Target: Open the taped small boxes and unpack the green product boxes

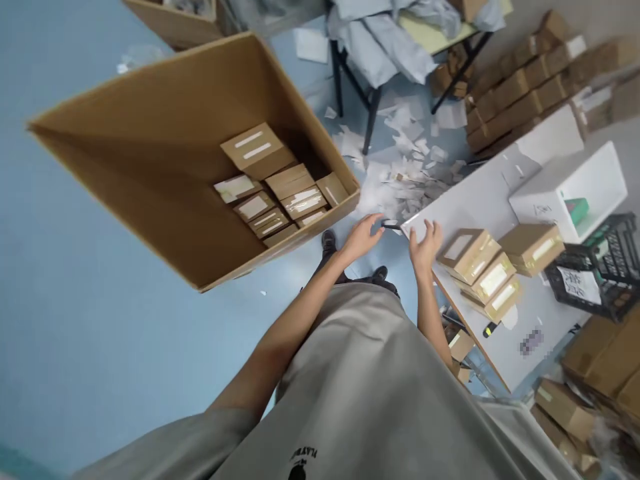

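Observation:
My left hand (363, 238) is held out in front of me, thumb and fingers apart with nothing in them. It lies between the large open carton (150, 127) and the near corner of the white table (465, 200). By its fingertips is a small dark piece (390, 225) at the table corner; I cannot tell whether they touch. My right hand (425, 248) is at the table's edge, fingers spread and curved, holding nothing. Just right of it stand several stacked small cardboard boxes (483, 273) with white labels. More small labelled boxes (265, 153) sit inside the carton.
On the table are another cardboard box (533, 247), a white bin (570, 187) and a black crate (595, 273). Paper scraps (405, 167) litter the floor beneath a cloth-covered table (425, 33). Stacked boxes (530, 87) line the wall.

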Demonstrator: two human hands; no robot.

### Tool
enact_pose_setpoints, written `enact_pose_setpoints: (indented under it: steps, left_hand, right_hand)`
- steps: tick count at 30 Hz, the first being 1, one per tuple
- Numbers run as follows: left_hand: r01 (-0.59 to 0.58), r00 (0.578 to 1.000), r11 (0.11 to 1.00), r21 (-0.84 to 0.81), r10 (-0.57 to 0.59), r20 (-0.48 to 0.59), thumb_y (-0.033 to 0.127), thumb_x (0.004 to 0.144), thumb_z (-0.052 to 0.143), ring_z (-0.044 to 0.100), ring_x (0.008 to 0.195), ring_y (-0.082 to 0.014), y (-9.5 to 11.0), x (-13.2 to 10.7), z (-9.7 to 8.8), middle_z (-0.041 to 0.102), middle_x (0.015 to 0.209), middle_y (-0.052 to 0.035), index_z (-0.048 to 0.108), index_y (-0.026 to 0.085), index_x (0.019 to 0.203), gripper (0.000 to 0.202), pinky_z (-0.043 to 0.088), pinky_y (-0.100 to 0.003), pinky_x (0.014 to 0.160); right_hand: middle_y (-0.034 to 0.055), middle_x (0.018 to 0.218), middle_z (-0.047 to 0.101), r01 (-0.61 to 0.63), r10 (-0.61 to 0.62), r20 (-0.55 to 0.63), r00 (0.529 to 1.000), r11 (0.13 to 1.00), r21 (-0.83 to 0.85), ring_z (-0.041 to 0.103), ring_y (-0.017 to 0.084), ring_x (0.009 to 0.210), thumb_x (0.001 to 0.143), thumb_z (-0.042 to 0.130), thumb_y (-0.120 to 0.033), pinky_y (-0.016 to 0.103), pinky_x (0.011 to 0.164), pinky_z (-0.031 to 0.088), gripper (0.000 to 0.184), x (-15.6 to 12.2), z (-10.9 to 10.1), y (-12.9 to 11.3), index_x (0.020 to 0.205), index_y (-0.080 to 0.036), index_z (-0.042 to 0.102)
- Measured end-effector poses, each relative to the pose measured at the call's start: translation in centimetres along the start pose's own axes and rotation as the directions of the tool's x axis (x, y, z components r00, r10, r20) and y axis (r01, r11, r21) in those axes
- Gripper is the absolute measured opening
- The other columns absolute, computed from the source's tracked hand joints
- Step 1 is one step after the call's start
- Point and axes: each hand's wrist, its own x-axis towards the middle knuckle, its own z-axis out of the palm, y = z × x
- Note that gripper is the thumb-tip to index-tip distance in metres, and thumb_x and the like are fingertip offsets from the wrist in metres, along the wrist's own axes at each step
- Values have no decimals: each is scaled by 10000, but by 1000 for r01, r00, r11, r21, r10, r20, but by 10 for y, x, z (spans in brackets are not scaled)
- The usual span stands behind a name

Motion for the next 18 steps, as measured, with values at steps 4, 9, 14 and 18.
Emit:
enact_pose_setpoints:
  steps: [4,9,14,18]
  left_hand:
    - [178,955,981,-76,-190,-228,281,1119,662,796,1443,-314,-73,-14,-99,817,1577,-147,755,198,1595,492,622,-486,1302]
    - [474,805,880,-41,-452,-386,263,1096,649,753,1488,-359,-180,-10,-200,761,1637,-208,697,119,1625,550,577,-533,1349]
    - [608,680,790,-79,-569,-462,239,978,786,518,1735,-448,-283,41,-260,588,1800,-281,536,65,1781,859,373,-619,1501]
    - [622,721,782,-31,-589,-365,313,953,962,246,1872,-482,-346,104,-300,302,1959,-353,378,-21,1846,1118,179,-649,1555]
  right_hand:
    - [310,1819,537,202,-191,221,956,979,-28,467,408,1744,1165,601,-452,692,1441,382,614,39,84,-142,1695,-142,631]
    - [355,1884,421,150,-107,289,951,980,-131,433,431,1755,1120,622,-353,679,1424,388,806,58,163,-239,1864,-100,441]
    - [317,1890,418,18,30,201,979,972,-233,445,474,1732,1040,601,-303,725,1384,422,864,45,190,-241,1876,-140,460]
    - [331,1849,438,50,-15,154,988,973,-225,443,508,1717,1015,583,-385,786,1362,418,896,36,194,-222,1863,-120,458]
